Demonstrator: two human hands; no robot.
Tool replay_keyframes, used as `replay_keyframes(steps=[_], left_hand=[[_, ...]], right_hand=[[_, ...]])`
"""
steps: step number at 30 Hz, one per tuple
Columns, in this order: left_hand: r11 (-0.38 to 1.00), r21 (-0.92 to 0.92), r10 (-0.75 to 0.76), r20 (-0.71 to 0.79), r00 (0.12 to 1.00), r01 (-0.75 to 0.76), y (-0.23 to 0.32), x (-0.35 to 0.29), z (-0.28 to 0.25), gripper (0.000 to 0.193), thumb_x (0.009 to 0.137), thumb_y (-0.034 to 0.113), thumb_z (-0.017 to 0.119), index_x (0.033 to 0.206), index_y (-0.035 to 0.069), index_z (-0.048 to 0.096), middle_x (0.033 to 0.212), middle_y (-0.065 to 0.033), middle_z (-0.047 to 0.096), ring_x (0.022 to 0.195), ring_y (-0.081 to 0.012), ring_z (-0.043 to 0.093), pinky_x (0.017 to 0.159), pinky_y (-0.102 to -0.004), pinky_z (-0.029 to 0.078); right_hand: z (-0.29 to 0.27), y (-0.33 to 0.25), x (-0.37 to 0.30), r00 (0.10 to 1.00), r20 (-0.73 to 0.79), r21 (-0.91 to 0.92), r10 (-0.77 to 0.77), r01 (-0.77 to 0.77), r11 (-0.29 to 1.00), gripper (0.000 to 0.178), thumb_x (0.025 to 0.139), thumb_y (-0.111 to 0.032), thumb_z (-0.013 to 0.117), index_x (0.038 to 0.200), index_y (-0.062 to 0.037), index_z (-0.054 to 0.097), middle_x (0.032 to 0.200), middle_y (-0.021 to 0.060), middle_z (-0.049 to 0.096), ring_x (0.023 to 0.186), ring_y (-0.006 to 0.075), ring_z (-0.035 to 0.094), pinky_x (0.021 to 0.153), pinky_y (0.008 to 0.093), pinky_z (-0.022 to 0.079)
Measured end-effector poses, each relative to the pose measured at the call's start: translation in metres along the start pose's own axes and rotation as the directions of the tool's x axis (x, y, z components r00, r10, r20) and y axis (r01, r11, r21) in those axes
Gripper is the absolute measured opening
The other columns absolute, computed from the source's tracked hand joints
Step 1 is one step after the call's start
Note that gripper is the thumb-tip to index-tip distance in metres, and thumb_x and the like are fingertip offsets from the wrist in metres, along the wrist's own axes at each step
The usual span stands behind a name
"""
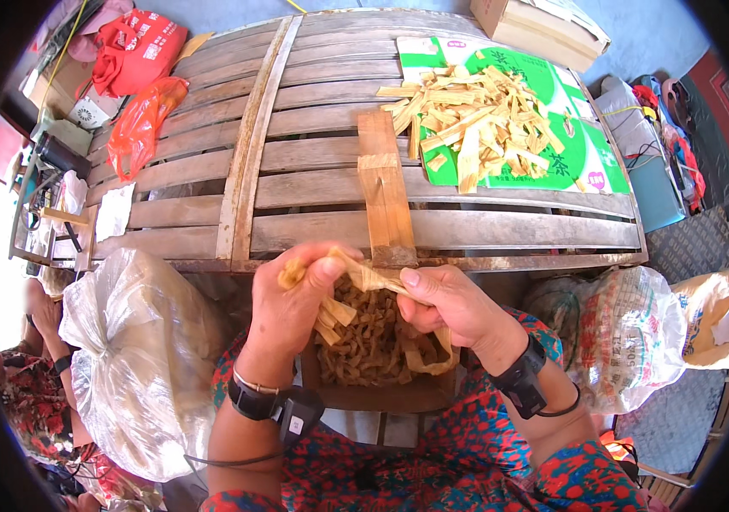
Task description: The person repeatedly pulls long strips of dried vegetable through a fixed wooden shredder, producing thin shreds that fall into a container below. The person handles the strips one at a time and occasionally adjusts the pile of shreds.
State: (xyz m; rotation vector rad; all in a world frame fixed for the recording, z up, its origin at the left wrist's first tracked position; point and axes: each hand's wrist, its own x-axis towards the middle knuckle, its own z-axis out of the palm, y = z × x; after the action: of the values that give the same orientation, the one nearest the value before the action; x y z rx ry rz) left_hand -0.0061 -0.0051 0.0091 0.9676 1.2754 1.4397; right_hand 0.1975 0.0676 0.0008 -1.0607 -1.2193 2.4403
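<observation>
hands (364, 299) pinching crinkled tan strip (363, 275)

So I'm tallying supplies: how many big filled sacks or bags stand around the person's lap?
3. A clear plastic bag by the left hand, a mesh sack by the right hand, and a tan sack beyond it. More may be hidden.

looks like a home backyard workshop, rough slatted wooden bench (322, 183), cut strips drying on cardboard (582, 145), stuffed sacks (138, 358) around
</observation>
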Motion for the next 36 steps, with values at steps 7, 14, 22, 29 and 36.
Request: replay_keyframes(steps=[7,14,22,29,36], left_hand=[[0.903,-0.212,-0.358,0.109,0.928,0.373,-0.009,0.002,0.013,0.013,0.082,0.006,0.072,0.089,0.002,0.063,0.075,-0.0027,0.062,0.066,-0.0096,0.059,0.057,-0.0230,0.047],[0.933,-0.166,-0.342,-0.125,0.931,0.321,-0.033,0.024,0.025,0.015,0.090,0.016,0.064,0.097,0.002,0.063,0.073,-0.0059,0.062,0.058,-0.0119,0.060,0.050,-0.0232,0.047],[0.985,0.079,-0.122,-0.320,0.940,0.155,-0.060,0.050,0.023,0.019,0.090,0.004,0.060,0.108,-0.001,0.066,0.094,-0.0013,0.067,0.086,-0.0071,0.057,0.079,-0.0226,0.046],[0.873,-0.272,-0.431,-0.043,0.902,0.404,-0.048,-0.004,0.046,0.016,0.090,0.011,0.054,0.092,-0.001,0.063,0.076,-0.0047,0.064,0.059,-0.0115,0.058,0.050,-0.0262,0.047],[0.915,-0.106,-0.130,0.836,0.534,0.389,0.006,-0.017,0.036,0.033,0.084,0.027,0.070,0.101,-0.002,0.069,0.086,-0.0088,0.071,0.076,-0.0147,0.064,0.072,-0.0264,0.050]], right_hand=[[-0.002,0.004,0.003,0.993,-0.104,-0.089,-0.054,0.045,0.995,0.030,0.088,-0.032,0.068,0.080,-0.0032,0.066,0.063,-0.0051,0.051,0.053,0.0025,0.038,0.046,0.0191,0.028],[-0.031,0.005,0.036,0.721,-0.284,-0.679,-0.633,0.315,0.663,0.024,0.086,-0.028,0.070,0.086,-0.0052,0.061,0.070,0.0055,0.065,0.062,0.0167,0.060,0.058,0.0305,0.047],[-0.030,-0.002,0.058,0.542,-0.219,-0.947,-0.811,0.081,0.310,0.017,0.081,-0.023,0.068,0.083,-0.0097,0.058,0.075,0.0119,0.064,0.069,0.0342,0.062,0.061,0.0432,0.049],[0.002,0.005,0.026,0.387,0.345,-0.791,-0.855,0.611,-0.042,0.008,0.083,-0.011,0.060,0.091,-0.0116,0.062,0.071,0.0084,0.064,0.062,0.0261,0.063,0.053,0.0366,0.050],[-0.005,-0.006,0.007,0.517,0.034,-0.635,-0.855,0.672,0.381,0.022,0.093,-0.018,0.059,0.079,-0.0008,0.062,0.060,0.0024,0.054,0.057,0.0078,0.052,0.053,0.0256,0.044]])
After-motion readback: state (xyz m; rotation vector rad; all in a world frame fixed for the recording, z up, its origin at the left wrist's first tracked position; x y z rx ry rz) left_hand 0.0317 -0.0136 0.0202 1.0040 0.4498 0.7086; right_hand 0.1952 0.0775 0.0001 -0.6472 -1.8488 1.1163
